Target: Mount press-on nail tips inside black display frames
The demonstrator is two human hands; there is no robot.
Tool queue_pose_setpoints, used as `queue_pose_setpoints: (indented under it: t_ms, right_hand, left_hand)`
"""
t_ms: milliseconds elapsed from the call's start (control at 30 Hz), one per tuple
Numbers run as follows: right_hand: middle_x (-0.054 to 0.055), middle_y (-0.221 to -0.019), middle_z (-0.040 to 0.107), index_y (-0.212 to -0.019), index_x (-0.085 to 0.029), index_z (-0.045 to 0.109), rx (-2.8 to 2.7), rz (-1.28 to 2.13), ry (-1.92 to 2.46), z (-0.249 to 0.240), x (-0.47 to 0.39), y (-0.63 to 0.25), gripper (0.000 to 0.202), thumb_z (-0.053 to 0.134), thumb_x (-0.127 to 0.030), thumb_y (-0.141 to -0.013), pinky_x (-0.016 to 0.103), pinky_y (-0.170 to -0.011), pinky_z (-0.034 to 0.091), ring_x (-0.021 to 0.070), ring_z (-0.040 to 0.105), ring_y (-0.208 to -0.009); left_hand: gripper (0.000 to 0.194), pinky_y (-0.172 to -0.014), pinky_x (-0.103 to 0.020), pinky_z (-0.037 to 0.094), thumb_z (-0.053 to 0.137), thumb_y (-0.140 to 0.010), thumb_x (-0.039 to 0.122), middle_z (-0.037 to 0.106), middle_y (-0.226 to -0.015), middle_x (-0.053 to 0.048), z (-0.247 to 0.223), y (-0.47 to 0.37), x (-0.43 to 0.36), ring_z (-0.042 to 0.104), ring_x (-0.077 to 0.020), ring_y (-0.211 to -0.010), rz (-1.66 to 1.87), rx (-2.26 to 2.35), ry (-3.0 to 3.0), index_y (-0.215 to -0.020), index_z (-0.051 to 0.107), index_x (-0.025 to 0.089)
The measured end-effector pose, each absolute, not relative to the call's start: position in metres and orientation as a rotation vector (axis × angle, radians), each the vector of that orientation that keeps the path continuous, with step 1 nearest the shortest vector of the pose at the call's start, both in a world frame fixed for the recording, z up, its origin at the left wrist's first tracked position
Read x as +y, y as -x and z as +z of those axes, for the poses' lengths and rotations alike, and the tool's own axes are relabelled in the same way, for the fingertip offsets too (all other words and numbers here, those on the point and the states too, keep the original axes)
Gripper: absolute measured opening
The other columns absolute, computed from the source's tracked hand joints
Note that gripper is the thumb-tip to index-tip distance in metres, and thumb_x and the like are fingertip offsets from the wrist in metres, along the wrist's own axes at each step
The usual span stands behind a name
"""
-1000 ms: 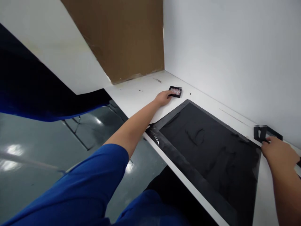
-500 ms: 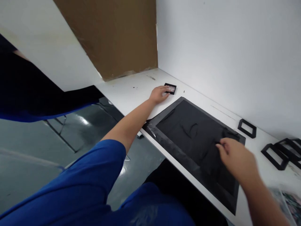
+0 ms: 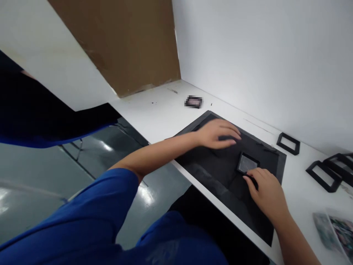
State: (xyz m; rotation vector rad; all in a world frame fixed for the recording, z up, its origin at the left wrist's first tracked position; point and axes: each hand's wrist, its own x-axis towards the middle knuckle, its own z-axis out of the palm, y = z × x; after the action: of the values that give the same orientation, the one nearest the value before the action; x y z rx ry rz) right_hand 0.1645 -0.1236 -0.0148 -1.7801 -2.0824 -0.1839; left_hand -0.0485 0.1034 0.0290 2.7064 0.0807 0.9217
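Small black frame (image 3: pixel 247 163) with a pale grey centre lies flat on the black mat (image 3: pixel 215 176), toward the mat's far right corner. Right hand (image 3: pixel 266 191) sits at the frame's near edge; its fingers (image 3: pixel 252 175) are bunched together and curled down, tips touching or just at the frame's near rim. Cannot tell whether they pinch the rim or only press it.

Left hand (image 3: pixel 217 133) rests palm down on the mat, to the frame's far left, apart from it. Its fingers (image 3: pixel 233 130) are loosely spread and flat on the mat, holding nothing.

The mat lies along the near edge of the white surface (image 3: pixel 160 110), slightly askew.

Beyond the mat's far left corner, near the back corner of the surface, a small dark item (image 3: pixel 193 101), blurred, cannot identify.

Off the mat's right edge, an empty black frame (image 3: pixel 288 143) lies by the wall. Further right, more black frames (image 3: pixel 329 173) lie overlapping. At the right near edge of the surface, clear packets (image 3: pixel 335 230), partly cut off.

Brown cardboard panel (image 3: pixel 124 44) stands at the back left.
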Motion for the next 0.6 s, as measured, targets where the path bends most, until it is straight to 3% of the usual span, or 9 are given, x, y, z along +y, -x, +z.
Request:
queue_pose_setpoints:
  t_ms: [67,167,300,433,600]
  right_hand:
    - [0.006,-0.091,0.068,-0.096,-0.021,0.062,-2.009,-0.160,1.713,-0.013,-0.127,-0.169,0.020,0.050,-0.036,-0.100,0.037,-0.080,0.048,0.0212,0.062,-0.086]
    - [0.006,-0.094,0.068,-0.098,-0.022,0.059,-1.866,-0.142,1.642,-0.007,-0.133,-0.174,0.019,0.051,-0.039,-0.099,0.036,-0.083,0.050,0.0214,0.064,-0.091]
    - [0.003,-0.089,0.064,-0.092,-0.022,0.058,-1.718,-0.030,1.660,0.001,-0.140,-0.173,0.018,0.046,-0.031,-0.101,0.030,-0.072,0.047,0.0166,0.062,-0.080]
    - [0.002,-0.086,0.061,-0.086,-0.022,0.058,-1.621,0.139,1.620,0.002,-0.147,-0.162,0.018,0.048,-0.026,-0.101,0.029,-0.073,0.046,0.0157,0.060,-0.081]
    - [0.005,-0.093,0.062,-0.091,-0.022,0.061,-1.694,0.126,1.439,0.006,-0.152,-0.155,0.006,0.062,-0.027,-0.094,0.031,-0.080,0.048,0.0174,0.061,-0.087]
  left_hand:
    - [0.032,-0.105,-0.023,0.050,0.061,-0.093,0.049,0.074,-0.123,0.001,0.029,0.018,0.067,0.067,-0.0110,-0.115,0.862,-0.112,-2.698,-0.114,0.072,0.029]
    - [0.042,-0.100,-0.028,0.048,0.059,-0.094,0.052,0.074,-0.123,-0.002,0.016,-0.011,0.031,0.067,-0.0134,-0.115,0.942,-0.293,-2.588,-0.122,0.068,0.021]
    - [0.043,-0.097,-0.030,0.045,0.051,-0.099,0.050,0.078,-0.110,-0.002,-0.008,-0.016,0.026,0.070,-0.0125,-0.105,0.832,-0.260,-2.549,-0.129,0.063,0.021]
    - [0.032,-0.095,-0.027,0.044,0.050,-0.101,0.042,0.078,-0.112,0.000,-0.014,-0.004,0.034,0.071,-0.0104,-0.100,0.750,-0.371,-2.524,-0.112,0.071,0.022]
    - [0.034,-0.081,-0.025,0.047,0.057,-0.095,0.051,0.079,-0.104,0.000,-0.004,0.005,0.023,0.071,-0.0079,-0.089,0.771,-0.354,-2.464,-0.094,0.075,0.021]
